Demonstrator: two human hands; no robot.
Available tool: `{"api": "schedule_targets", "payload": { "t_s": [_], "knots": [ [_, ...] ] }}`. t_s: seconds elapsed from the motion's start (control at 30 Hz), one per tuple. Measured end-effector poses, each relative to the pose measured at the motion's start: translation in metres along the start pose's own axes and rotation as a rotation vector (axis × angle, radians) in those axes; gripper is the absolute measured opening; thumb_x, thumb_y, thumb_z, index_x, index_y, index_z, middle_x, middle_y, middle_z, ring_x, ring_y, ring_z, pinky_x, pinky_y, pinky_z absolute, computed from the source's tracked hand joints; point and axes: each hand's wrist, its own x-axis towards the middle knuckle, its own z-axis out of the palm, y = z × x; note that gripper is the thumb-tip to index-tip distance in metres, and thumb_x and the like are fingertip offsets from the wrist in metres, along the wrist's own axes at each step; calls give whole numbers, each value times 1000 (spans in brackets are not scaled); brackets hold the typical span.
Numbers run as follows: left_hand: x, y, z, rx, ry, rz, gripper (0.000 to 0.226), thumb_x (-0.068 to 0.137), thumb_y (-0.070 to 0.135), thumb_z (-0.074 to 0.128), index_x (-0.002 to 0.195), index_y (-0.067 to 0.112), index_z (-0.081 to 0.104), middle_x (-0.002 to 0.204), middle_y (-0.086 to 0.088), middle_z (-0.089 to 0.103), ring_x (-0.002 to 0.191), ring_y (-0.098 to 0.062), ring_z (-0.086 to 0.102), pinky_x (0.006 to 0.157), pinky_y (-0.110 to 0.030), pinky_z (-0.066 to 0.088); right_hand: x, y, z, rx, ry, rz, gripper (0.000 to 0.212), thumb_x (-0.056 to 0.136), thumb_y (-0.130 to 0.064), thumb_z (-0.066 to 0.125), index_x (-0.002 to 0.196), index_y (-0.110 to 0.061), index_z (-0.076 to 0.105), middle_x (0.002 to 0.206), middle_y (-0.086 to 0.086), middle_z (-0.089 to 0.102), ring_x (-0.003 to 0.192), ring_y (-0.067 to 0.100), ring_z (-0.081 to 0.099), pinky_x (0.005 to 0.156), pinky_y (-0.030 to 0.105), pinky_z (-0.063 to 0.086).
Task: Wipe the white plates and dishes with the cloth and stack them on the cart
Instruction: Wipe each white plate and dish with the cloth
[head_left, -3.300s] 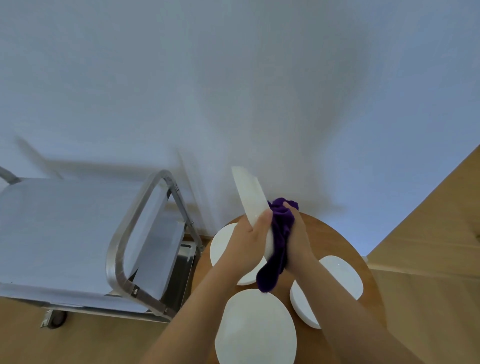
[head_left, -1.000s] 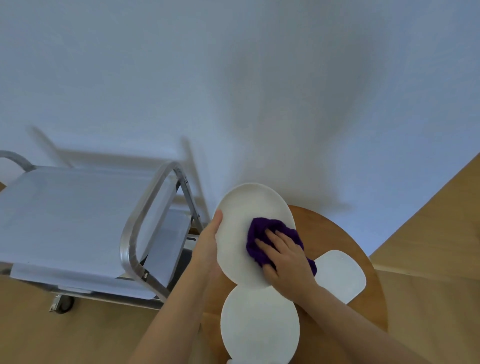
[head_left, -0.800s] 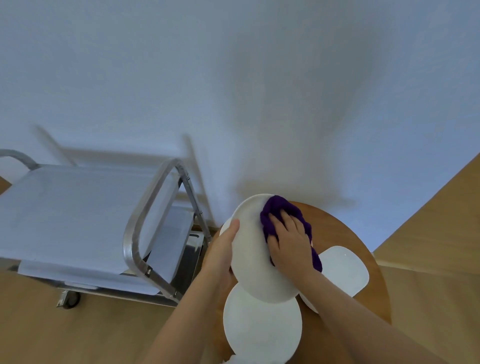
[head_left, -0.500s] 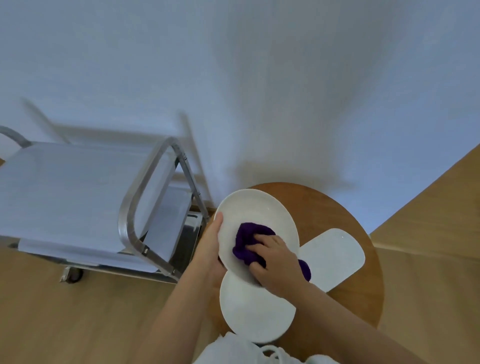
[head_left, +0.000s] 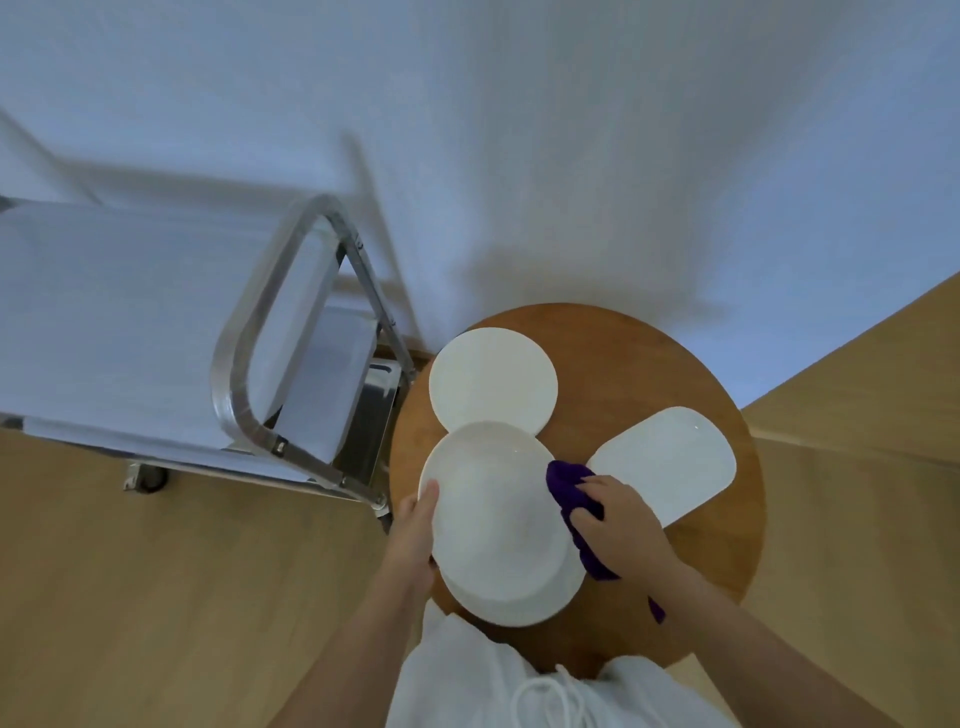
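My left hand (head_left: 415, 530) grips the left rim of a round white plate (head_left: 493, 504), held roughly level above another round plate (head_left: 519, 603) that lies on the round wooden table (head_left: 649, 374). My right hand (head_left: 621, 525) holds a bunched purple cloth (head_left: 566, 480) at the held plate's right edge. A third round white plate (head_left: 493, 382) lies at the table's back left. A rounded rectangular white dish (head_left: 670, 462) lies at the right. The metal cart (head_left: 234, 384), with its white-covered top, stands to the left of the table.
The cart's tubular handle (head_left: 291, 249) rises between its top and the table, and a caster (head_left: 148, 475) shows underneath. A white wall runs behind. Wooden floor surrounds the table and a wooden panel (head_left: 857, 374) stands at the right.
The held plate has come down from a tilt to nearly level over the near plate. My right hand has slid the cloth off the plate's middle to its right edge.
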Motion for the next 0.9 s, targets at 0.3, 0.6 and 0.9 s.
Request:
{"api": "schedule_targets", "payload": {
  "t_s": [0.3, 0.6, 0.9],
  "knots": [
    [19, -28, 12, 16, 44, -132, 54, 94, 51, 48, 139, 22, 38, 130, -8, 54, 118, -32, 54, 100, -56, 45, 13, 1, 16, 92, -1, 30, 23, 92, -22, 51, 113, -16, 59, 112, -1, 61, 81, 4, 52, 64, 11, 39],
    [33, -54, 11, 368, 270, -7, 44, 100, 39, 41, 129, 9, 54, 121, -13, 58, 113, -31, 55, 100, -51, 46, 17, -1, 27, 82, -64, 21, 34, 92, -23, 53, 125, -15, 53, 122, 0, 57, 97, 9, 51, 75, 17, 44],
    [49, -73, 11, 613, 272, -32, 48, 97, 43, 43, 138, 20, 46, 137, -13, 48, 129, -35, 41, 108, -53, 36, 22, -1, 33, 95, -63, 44, 33, 92, -23, 53, 123, -13, 54, 119, 2, 59, 99, 13, 56, 82, 24, 51]
  ]
}}
